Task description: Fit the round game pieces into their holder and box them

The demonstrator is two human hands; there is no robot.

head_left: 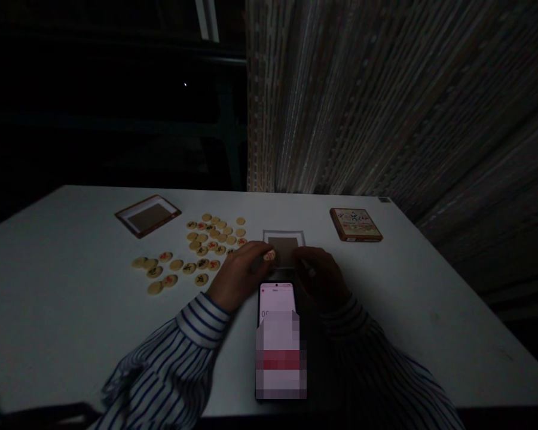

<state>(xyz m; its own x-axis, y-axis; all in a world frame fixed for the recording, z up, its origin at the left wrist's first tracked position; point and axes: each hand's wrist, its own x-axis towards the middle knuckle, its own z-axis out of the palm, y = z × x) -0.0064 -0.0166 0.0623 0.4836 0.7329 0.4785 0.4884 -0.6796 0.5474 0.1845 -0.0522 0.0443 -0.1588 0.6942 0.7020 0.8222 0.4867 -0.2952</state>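
Observation:
Between thumb and fingers, my left hand (237, 270) pinches a Chinese chess piece (269, 255) with a red character. It is held over the left side of a shallow open box (283, 243) with a pale rim and a brown bottom. My right hand (321, 276) is closed at the right edge of this box, its fingertips on the rim; the dim light hides part of the grip. To the left of my hands, several round wooden pieces (212, 245) lie loose, some with red or black characters up, others blank side up.
A lit phone (277, 340), partly blurred out, lies between my forearms. An open box part (147, 216) with a brown inside sits at the back left. A decorated flat box (355, 224) is at the back right of the white table (412, 334). A curtain (341, 95) hangs behind.

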